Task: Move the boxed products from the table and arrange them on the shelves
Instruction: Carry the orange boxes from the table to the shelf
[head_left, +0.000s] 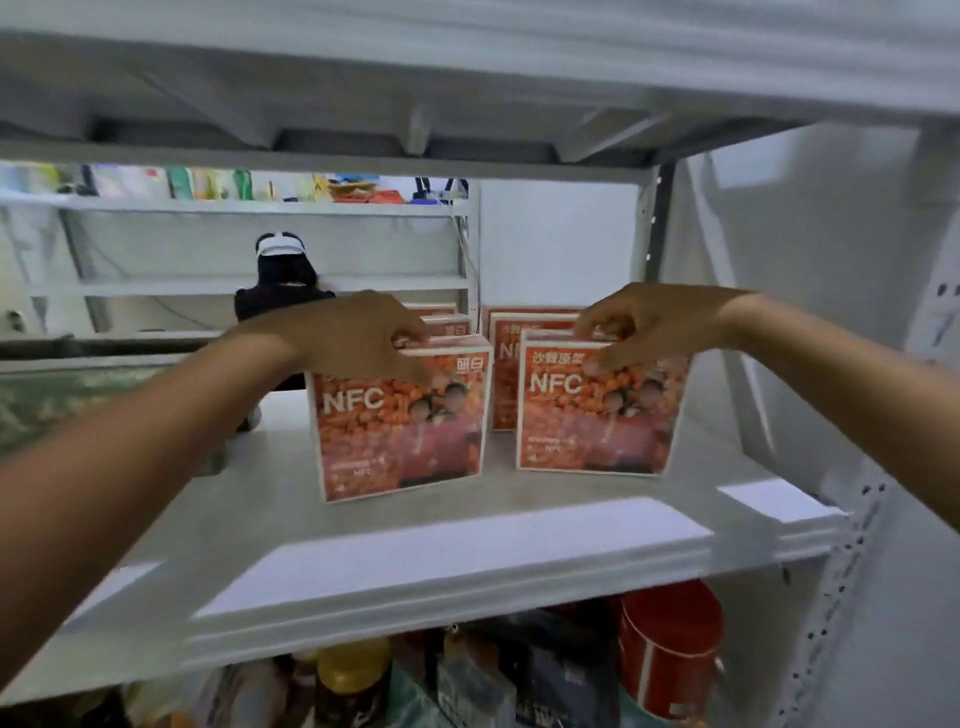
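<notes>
While both arms reached into the white shelf (467, 540), we saw our left hand (358, 338) curled over the top edge of the left front box (400, 426), fingers on the top and thumb pressed on its printed face, so it had hold of that box. Our right hand (639, 327) gripped the right front box (597, 410) the same way, fingers hooked over the top and thumb on the front near the lettering. Each box stood upright on the shelf board, orange-red with white borders, a picture of orange fruit pieces, large white "NFC" letters and smaller Chinese characters along the top. They stood side by side with a gap between them, the left one nearer the shelf's front edge. Behind them more matching boxes (519, 332) lined up in rows. On the shelf below we made out a red tin (670, 644) and a yellow-capped bottle (353, 675), both blurred.
</notes>
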